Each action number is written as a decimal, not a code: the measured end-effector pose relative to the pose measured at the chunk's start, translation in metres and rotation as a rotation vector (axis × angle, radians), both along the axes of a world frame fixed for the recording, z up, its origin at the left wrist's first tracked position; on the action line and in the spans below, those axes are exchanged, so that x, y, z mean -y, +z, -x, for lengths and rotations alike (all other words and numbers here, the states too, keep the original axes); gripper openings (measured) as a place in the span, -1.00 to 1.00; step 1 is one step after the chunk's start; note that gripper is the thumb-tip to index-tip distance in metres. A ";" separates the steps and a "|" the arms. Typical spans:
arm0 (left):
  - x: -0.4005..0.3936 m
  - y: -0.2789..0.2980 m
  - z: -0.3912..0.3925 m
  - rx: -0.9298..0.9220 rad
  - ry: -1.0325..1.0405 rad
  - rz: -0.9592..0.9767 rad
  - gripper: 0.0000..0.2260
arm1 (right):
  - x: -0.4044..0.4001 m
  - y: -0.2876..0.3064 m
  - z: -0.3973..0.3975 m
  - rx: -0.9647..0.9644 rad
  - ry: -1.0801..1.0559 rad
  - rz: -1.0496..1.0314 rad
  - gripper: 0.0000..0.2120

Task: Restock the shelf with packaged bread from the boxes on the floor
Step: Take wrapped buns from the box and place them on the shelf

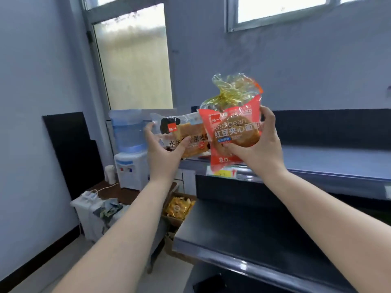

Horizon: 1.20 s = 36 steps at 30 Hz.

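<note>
Left hand gripped toast pack; right hand clutched red bean bun pack plus tied bag. Risk: overloaded right grip slipping above shelf.

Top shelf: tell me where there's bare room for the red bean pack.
The top shelf is bare to the right of the right hand and its red bean pack. It is crowded at the left end, where the left hand holds the toast pack.
</note>
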<state>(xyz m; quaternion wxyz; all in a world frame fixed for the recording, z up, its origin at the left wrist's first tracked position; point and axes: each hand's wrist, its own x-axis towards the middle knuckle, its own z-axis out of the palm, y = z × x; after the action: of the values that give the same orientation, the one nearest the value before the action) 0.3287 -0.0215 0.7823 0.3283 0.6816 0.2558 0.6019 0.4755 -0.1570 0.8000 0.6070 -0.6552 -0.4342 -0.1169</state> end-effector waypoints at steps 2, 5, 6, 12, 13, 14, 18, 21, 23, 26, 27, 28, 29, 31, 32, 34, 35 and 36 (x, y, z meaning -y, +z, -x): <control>0.029 0.008 -0.038 -0.006 -0.067 -0.009 -0.28 | 0.037 0.005 -0.030 0.001 -0.050 -0.007 -0.05; 0.070 0.013 -0.090 0.008 -0.139 -0.026 -0.27 | 0.090 0.007 -0.072 0.002 -0.120 -0.023 -0.05; 0.084 0.014 -0.106 0.018 -0.164 -0.030 -0.27 | 0.107 0.006 -0.085 0.003 -0.142 -0.024 -0.05; 0.155 0.014 -0.195 0.002 -0.306 -0.033 -0.31 | 0.196 0.005 -0.157 0.037 -0.265 -0.030 -0.06; 0.165 0.014 -0.208 0.004 -0.326 -0.041 -0.32 | 0.208 0.004 -0.168 0.038 -0.280 -0.034 -0.06; 0.173 0.014 -0.221 0.007 -0.343 -0.050 -0.33 | 0.219 0.003 -0.178 0.039 -0.294 -0.039 -0.07; 0.196 0.016 -0.267 -0.027 -0.376 -0.051 -0.38 | 0.253 0.001 -0.218 0.038 -0.336 -0.049 -0.07; 0.200 0.017 -0.306 -0.039 -0.407 -0.041 -0.41 | 0.266 0.002 -0.253 -0.024 -0.343 -0.081 -0.08; 0.200 0.018 -0.332 -0.056 -0.431 -0.018 -0.40 | 0.271 0.003 -0.275 -0.081 -0.327 -0.113 -0.09; 0.196 0.018 -0.372 -0.079 -0.470 0.014 -0.39 | 0.270 0.003 -0.309 -0.127 -0.326 -0.128 -0.10; 0.194 0.018 -0.386 -0.084 -0.478 0.022 -0.40 | 0.268 0.003 -0.320 -0.132 -0.335 -0.130 -0.10; 0.191 0.018 -0.398 -0.100 -0.477 0.031 -0.40 | 0.265 0.003 -0.331 -0.136 -0.341 -0.135 -0.10; 0.188 0.019 -0.411 -0.118 -0.472 0.033 -0.41 | 0.261 0.004 -0.343 -0.139 -0.345 -0.137 -0.10; 0.180 0.024 -0.436 -0.177 -0.453 0.042 -0.43 | 0.255 0.005 -0.367 -0.141 -0.359 -0.106 -0.10; 0.177 0.026 -0.446 -0.208 -0.448 0.048 -0.45 | 0.252 0.006 -0.379 -0.137 -0.376 -0.080 -0.10; 0.171 0.030 -0.469 -0.261 -0.455 0.049 -0.48 | 0.249 0.007 -0.404 -0.115 -0.431 -0.029 -0.09; 0.168 0.032 -0.481 -0.283 -0.466 0.055 -0.49 | 0.248 0.008 -0.417 -0.103 -0.470 -0.002 -0.08; 0.165 0.033 -0.492 -0.308 -0.482 0.072 -0.48 | 0.247 0.007 -0.427 -0.098 -0.511 0.022 -0.06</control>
<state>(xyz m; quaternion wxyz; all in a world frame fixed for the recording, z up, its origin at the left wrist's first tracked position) 0.8206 -0.1869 0.8153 0.4431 0.7941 0.1544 0.3863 0.9026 -0.4045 0.8075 0.5709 -0.7551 -0.2259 -0.2300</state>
